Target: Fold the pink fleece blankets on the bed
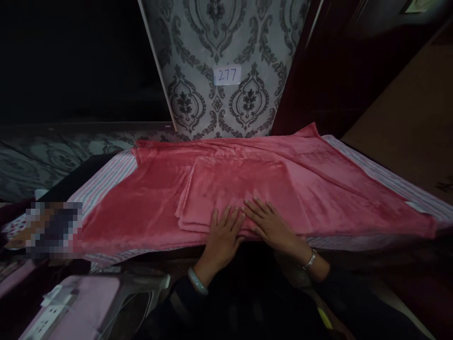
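A pink plush blanket point(354, 198) is spread over the surface before me, its middle part stacked into a folded rectangle point(244, 179). My left hand point(224, 233) lies flat on the near edge of that folded part, fingers stretched out. Beside it, my right hand point(269, 219) rests on the same folded part with its fingers spread and pointing up and left. Neither hand grips the fabric. The near edge below my palms is partly hidden by my hands.
Beneath the blanket a striped cloth point(106, 182) shows at both sides. A dark screen point(78, 61) stands at the back left. A paper marked 277 point(227, 74) is on the patterned wall. At lower left are a power strip point(46, 321) and a pink stool-like surface point(92, 297). A brown board point(406, 118) leans at right.
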The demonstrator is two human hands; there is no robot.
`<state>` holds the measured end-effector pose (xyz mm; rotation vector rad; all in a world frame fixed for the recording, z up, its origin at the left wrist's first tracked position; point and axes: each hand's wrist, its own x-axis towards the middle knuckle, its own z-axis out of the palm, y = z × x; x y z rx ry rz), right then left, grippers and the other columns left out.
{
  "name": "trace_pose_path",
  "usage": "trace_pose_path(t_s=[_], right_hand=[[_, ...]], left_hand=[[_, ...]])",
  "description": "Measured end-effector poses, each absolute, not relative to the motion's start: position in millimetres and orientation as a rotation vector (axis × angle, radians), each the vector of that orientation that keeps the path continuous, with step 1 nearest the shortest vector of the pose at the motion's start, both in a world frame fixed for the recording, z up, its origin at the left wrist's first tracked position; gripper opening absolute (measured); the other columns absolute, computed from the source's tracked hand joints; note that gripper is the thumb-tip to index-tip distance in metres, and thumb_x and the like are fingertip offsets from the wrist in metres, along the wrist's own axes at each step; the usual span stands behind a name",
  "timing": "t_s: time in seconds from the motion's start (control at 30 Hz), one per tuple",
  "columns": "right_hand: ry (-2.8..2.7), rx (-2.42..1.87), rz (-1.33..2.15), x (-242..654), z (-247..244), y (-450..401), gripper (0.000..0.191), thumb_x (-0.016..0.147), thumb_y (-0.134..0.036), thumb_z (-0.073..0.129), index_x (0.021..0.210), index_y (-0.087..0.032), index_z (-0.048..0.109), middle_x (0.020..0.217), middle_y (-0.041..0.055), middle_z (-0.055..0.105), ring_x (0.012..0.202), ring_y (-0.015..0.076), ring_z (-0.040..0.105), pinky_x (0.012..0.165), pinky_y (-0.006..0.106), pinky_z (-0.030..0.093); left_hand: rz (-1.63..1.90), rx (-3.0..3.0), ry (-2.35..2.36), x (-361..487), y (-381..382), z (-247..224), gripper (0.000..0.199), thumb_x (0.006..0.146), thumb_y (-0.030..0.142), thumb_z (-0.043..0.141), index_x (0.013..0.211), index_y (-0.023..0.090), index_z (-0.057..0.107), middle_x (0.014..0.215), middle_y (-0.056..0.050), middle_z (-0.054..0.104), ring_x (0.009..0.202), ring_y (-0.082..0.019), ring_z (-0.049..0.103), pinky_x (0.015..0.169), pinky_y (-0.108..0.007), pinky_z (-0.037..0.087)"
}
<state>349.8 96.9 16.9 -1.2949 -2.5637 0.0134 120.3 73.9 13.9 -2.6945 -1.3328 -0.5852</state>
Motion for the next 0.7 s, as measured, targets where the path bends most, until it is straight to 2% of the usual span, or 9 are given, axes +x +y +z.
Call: trace_pose_path(t_s=[0.1,0.17,0.23,0.4,0.53,0.6,0.7], right_hand=[[-2.602,-1.217,0.147,356,29,91,0.057,0.107,-0.046,0.037,0.162,-0.03,0.031,0.164,0.0064,0.035,0.155,0.0273,0.023,0.122,0.059,0.03],[-2.633,-1.12,0.278,358,47,98,0.055,0.107,-0.047,0.037,0.158,-0.027,0.042,0.157,0.0085,0.047,0.15,0.0277,0.036,0.12,0.056,0.036],[-2.603,-1.037,0.317,355,70,118,0.055,0.107,-0.047,0.037,0.155,-0.023,0.048,0.153,0.0103,0.052,0.147,0.0278,0.04,0.121,0.052,0.037],[-2.524,-1.04,0.163,307,108,203,0.063,0.106,-0.05,0.039,0.161,-0.02,0.037,0.166,0.0102,0.031,0.156,0.0309,0.017,0.127,0.057,0.02],[-2.614,-1.201,0.148,248,96,242,0.065,0.106,-0.049,0.04,0.164,-0.022,0.029,0.17,0.0115,0.017,0.157,0.0349,0.009,0.124,0.064,0.017],[-2.677,-1.232,0.14,225,82,242,0.064,0.107,-0.047,0.038,0.164,-0.021,0.027,0.17,0.013,0.014,0.157,0.0351,0.01,0.123,0.065,0.018],[-2.715,-1.189,0.077,209,62,235,0.063,0.108,-0.047,0.034,0.164,-0.02,0.026,0.17,0.0144,0.014,0.157,0.0343,0.012,0.122,0.064,0.018]], left_hand=[[-0.598,-2.704,-1.337,118,68,13,0.059,0.1,0.031,0.053,0.156,0.022,0.039,0.164,-0.008,0.041,0.154,-0.032,0.031,0.125,-0.065,0.024],[-0.593,-2.725,-1.346,116,64,13,0.06,0.098,0.027,0.053,0.156,0.022,0.039,0.163,-0.009,0.042,0.154,-0.031,0.032,0.126,-0.064,0.025],[-0.592,-2.741,-1.363,114,61,13,0.062,0.097,0.023,0.054,0.157,0.022,0.039,0.163,-0.009,0.041,0.154,-0.032,0.031,0.126,-0.064,0.025],[-0.587,-2.758,-1.417,114,52,15,0.071,0.092,0.02,0.057,0.159,0.02,0.033,0.165,-0.011,0.037,0.156,-0.032,0.026,0.126,-0.063,0.026],[-0.605,-2.762,-1.414,110,40,15,0.072,0.092,0.02,0.058,0.159,0.02,0.032,0.166,-0.012,0.035,0.157,-0.03,0.023,0.126,-0.062,0.028],[-0.658,-2.779,-1.379,104,34,16,0.066,0.093,0.021,0.058,0.156,0.02,0.038,0.163,-0.012,0.04,0.155,-0.03,0.029,0.125,-0.06,0.032],[-0.842,-2.784,-1.32,89,40,27,0.045,0.098,0.022,0.051,0.142,0.023,0.056,0.148,-0.01,0.059,0.144,-0.025,0.049,0.121,-0.051,0.041]])
